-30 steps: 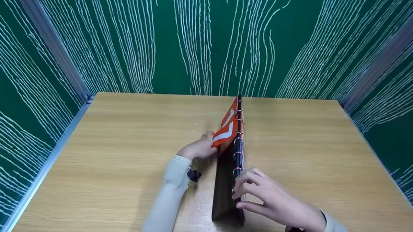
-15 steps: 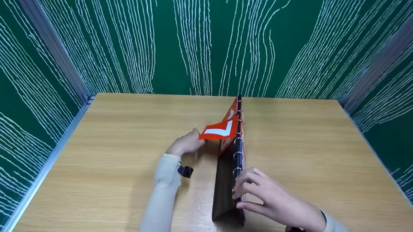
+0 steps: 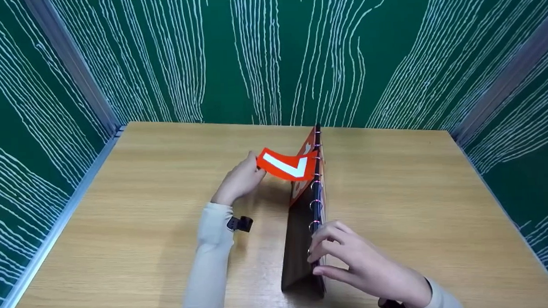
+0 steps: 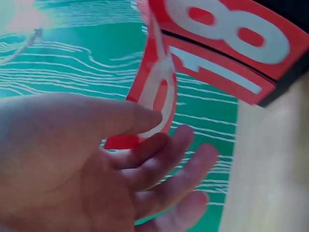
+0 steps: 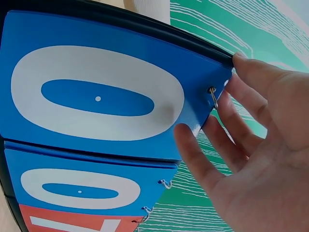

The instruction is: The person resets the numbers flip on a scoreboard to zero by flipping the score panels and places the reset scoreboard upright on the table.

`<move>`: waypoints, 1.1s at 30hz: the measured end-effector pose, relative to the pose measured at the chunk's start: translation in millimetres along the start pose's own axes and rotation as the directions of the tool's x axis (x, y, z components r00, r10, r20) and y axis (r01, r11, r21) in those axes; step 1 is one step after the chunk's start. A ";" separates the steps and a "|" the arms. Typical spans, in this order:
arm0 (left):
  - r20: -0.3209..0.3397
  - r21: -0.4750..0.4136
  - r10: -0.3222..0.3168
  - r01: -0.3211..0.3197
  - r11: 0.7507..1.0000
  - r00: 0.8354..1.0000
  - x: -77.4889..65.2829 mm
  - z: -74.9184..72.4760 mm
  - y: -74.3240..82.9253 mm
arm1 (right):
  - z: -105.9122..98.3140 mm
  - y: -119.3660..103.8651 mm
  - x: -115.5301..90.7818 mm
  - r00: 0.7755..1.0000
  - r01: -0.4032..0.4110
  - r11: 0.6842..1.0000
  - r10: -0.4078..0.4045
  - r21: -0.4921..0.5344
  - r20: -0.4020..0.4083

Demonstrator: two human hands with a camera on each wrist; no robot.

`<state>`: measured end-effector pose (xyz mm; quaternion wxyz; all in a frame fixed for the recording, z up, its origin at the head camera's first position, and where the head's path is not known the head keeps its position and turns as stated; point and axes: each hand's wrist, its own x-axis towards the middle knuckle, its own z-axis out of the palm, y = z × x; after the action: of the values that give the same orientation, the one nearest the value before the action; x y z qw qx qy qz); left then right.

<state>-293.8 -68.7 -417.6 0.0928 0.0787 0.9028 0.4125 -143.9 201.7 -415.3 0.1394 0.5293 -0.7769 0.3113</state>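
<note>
A tabletop flip scoreboard [image 3: 300, 244] stands like a tent on the table, its top edge lined with metal rings. With thumb and forefinger my left hand [image 3: 239, 179] pinches the free edge of a red number card [image 3: 286, 167], which bows out to the left from the rings. Its white digit shows in the left wrist view, beside a red card with an 8 [image 4: 229, 29]. My right hand [image 3: 350, 260] holds the near end of the scoreboard at the top edge, fingers bent over it. In the right wrist view, blue cards with a white zero [image 5: 171, 99] face the palm.
The wooden table [image 3: 174, 162] extends on both sides of the scoreboard. Green walls with white wavy lines [image 3: 220, 60] enclose its back and sides, with metal posts [image 3: 77, 60] at the corners.
My left hand has moved left and away from me, swinging the red card from close against the scoreboard out to a raised, spread position. My right hand has stayed in place.
</note>
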 end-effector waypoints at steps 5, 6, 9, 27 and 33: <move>-0.087 -0.067 0.043 -0.049 0.997 0.995 -8.3 -5.5 16.0 | 0.6 -0.3 -0.3 1.000 -0.003 1.000 0.003 0.001 0.000; -0.101 -0.075 0.054 -0.062 0.995 0.993 -9.5 -6.2 18.7 | 0.7 -0.1 -0.2 1.000 -0.001 1.000 0.001 0.000 -0.002; -0.130 -0.101 0.076 -0.090 0.991 0.989 -13.2 -8.2 25.2 | 0.9 0.1 0.1 1.000 0.001 1.000 -0.001 0.000 -0.004; -0.103 -0.179 0.279 -0.294 0.939 0.955 -23.1 9.1 51.6 | 1.9 0.5 -0.4 1.000 0.005 1.000 -0.005 -0.009 -0.005; -0.041 -0.173 0.286 -0.288 0.942 0.957 -19.5 21.8 56.4 | 1.4 0.4 -0.2 1.000 0.000 1.000 0.000 -0.007 -0.001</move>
<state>-266.1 -20.6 -386.8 0.0313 0.1976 0.8420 0.5009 -144.0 201.1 -416.6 0.1418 0.5286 -0.7778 0.3089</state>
